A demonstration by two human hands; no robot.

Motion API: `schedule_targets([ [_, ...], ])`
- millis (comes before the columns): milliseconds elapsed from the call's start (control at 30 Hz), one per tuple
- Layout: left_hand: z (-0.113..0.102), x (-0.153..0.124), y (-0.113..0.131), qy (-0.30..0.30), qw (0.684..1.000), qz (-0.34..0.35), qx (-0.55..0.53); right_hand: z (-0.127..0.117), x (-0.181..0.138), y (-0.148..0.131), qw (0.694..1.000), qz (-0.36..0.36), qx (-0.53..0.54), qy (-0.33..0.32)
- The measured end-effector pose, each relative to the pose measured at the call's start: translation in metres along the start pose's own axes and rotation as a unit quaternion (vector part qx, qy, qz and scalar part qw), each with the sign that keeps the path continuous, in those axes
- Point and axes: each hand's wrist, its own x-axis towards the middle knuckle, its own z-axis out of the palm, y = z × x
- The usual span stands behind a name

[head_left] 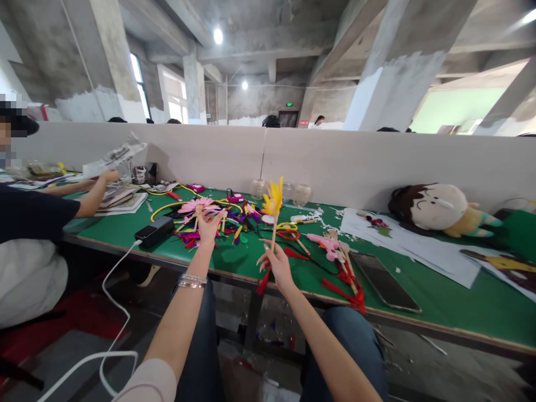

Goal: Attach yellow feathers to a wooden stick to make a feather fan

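My right hand (274, 262) pinches a thin wooden stick and holds up a yellow paper flower (273, 200) above the green table (439, 296). My left hand (207, 226), with a bracelet on the wrist, reaches forward to a pink paper flower (196, 206) on a stick and grips its stem. A heap of coloured paper scraps and wire (234, 220) lies just beyond both hands.
A pink glue gun (329, 244) and a dark phone (385, 282) lie to the right, near white papers and a plush doll (439, 207). A black power block (154, 230) with a white cable sits left. A seated person's hand (106, 177) holds newspaper at far left. A grey partition backs the table.
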Motion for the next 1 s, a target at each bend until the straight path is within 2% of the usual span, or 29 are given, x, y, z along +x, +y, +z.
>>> schedule_targets([
  [67,0.000,-0.008,0.001,-0.158,0.981,-0.078,0.086,-0.005,0.003,0.001,0.996,-0.039,-0.058,0.057],
  [100,0.000,-0.015,0.002,-0.263,0.948,-0.125,0.130,-0.007,0.003,0.001,0.992,-0.055,-0.090,0.068],
  [167,0.003,-0.031,0.005,-0.453,0.851,-0.198,0.178,-0.008,0.002,0.002,0.983,-0.077,-0.154,0.061],
  [200,0.005,-0.039,0.007,-0.533,0.801,-0.209,0.176,-0.007,0.000,0.002,0.977,-0.084,-0.187,0.050],
  [233,0.007,-0.046,0.007,-0.585,0.765,-0.207,0.172,-0.006,-0.003,0.003,0.969,-0.091,-0.225,0.042],
  [267,0.010,-0.053,0.008,-0.613,0.746,-0.193,0.173,-0.005,-0.005,0.003,0.956,-0.099,-0.274,0.038],
  [333,0.016,-0.063,0.007,-0.622,0.747,-0.152,0.180,-0.002,-0.010,0.002,0.909,-0.118,-0.398,0.038],
  [467,0.020,-0.068,0.008,-0.621,0.760,-0.094,0.167,0.000,-0.014,-0.001,0.778,-0.143,-0.611,0.037],
  [533,0.020,-0.068,0.010,-0.627,0.758,-0.083,0.161,0.001,-0.014,-0.002,0.744,-0.149,-0.650,0.030],
  [600,0.019,-0.066,0.011,-0.622,0.761,-0.082,0.164,0.003,-0.014,-0.002,0.739,-0.164,-0.653,0.026],
  [767,0.019,-0.063,0.006,-0.619,0.766,-0.074,0.157,0.007,-0.014,0.000,0.771,-0.206,-0.602,0.005],
  [933,0.019,-0.060,0.001,-0.622,0.763,-0.013,0.177,0.006,-0.013,-0.001,0.782,-0.167,-0.600,-0.018],
  [1000,0.019,-0.060,0.001,-0.628,0.756,-0.009,0.187,0.005,-0.012,-0.002,0.792,-0.161,-0.587,-0.039],
])
